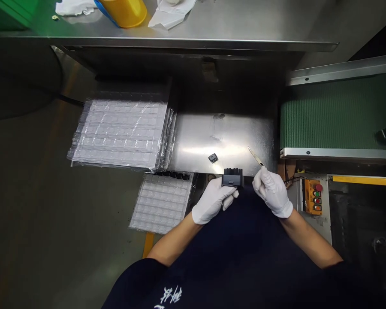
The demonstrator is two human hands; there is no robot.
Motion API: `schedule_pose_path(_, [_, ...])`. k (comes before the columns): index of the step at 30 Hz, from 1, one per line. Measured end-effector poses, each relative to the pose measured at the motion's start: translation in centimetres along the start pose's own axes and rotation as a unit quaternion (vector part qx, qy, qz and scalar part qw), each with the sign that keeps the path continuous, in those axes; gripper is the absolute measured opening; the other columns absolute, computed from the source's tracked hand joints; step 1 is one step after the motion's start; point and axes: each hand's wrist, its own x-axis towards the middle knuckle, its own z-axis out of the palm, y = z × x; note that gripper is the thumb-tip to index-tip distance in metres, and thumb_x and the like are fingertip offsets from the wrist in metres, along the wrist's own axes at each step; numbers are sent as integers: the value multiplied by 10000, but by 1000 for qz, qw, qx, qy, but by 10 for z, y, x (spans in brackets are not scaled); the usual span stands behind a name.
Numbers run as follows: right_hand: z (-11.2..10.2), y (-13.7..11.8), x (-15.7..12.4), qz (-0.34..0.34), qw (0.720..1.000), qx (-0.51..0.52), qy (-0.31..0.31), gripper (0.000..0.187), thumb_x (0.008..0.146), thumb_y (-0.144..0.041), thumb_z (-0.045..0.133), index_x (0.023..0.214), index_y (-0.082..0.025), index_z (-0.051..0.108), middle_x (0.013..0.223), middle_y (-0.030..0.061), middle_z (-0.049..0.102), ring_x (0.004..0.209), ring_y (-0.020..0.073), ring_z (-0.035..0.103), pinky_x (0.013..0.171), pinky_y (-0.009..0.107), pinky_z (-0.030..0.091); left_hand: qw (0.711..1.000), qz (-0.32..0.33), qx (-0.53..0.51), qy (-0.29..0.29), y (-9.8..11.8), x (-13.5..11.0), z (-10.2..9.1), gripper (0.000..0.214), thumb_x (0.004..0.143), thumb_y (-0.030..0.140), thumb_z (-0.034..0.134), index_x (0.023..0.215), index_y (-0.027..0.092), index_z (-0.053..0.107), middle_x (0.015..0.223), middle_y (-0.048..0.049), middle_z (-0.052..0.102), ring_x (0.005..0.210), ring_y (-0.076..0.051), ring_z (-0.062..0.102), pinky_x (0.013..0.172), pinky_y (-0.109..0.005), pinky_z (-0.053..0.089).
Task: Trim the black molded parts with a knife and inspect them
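My left hand point(216, 198), in a white glove, is closed around a black plastic connector housing point(232, 178) whose row of round stubs points away from me. In my right hand point(272, 193), also gloved in white, is a slim metal scalpel point(256, 156), its tip aimed up and to the left. The scalpel is apart from the housing. A smaller black plastic piece point(213, 158) lies on the steel table point(193, 133), just beyond my left hand.
Stacked clear plastic trays point(119, 133) sit at the left; another clear tray point(161, 201), with black parts in its far row, is lower down. A green conveyor belt point(334, 111) and a button box point(313, 196) are at the right. A yellow container point(125, 13) stands on the upper steel shelf point(244, 21).
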Motion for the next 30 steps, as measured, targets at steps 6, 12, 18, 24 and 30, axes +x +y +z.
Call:
schedule_pose_path(6, [-5,-5,-4,29,998,27,-57,483,907,-653,688,910,-172,724,637,12,669,562,146,609,571,277,506,984,21,177,32,5,1,11,320,855,410,689,665,175,583,482,65,453,454,-88,373,495,-241,269])
schedule_pose_path(12, [-13,-7,-12,-5,998,-34,-58,468,689,-536,917,939,-186,731,856,46,765,745,197,715,680,311,595,915,181,356,60,7,3,17,365,864,278,685,536,182,556,536,39,490,528,-105,417,552,-247,301])
schedule_pose_path(18, [-18,-4,-24,-213,976,-9,-49,353,789,-328,878,1048,-219,664,1042,94,788,974,246,768,860,388,638,942,195,257,95,16,-9,31,223,867,313,738,680,193,745,660,-18,689,566,-139,562,597,-263,425])
schedule_pose_path(24, [-33,-4,-22,-427,870,-244,-9,412,828,-67,713,1175,-288,686,1150,82,757,978,208,737,794,334,606,989,-2,125,79,17,-7,45,274,776,406,843,829,151,761,674,8,636,594,-107,491,568,-227,379])
schedule_pose_path(30, [-37,0,-24,-393,877,-275,27,522,870,-83,655,1355,-276,639,979,40,778,815,183,740,732,307,610,995,-3,43,94,13,3,55,517,786,471,842,540,165,506,473,66,377,483,-63,300,489,-234,206])
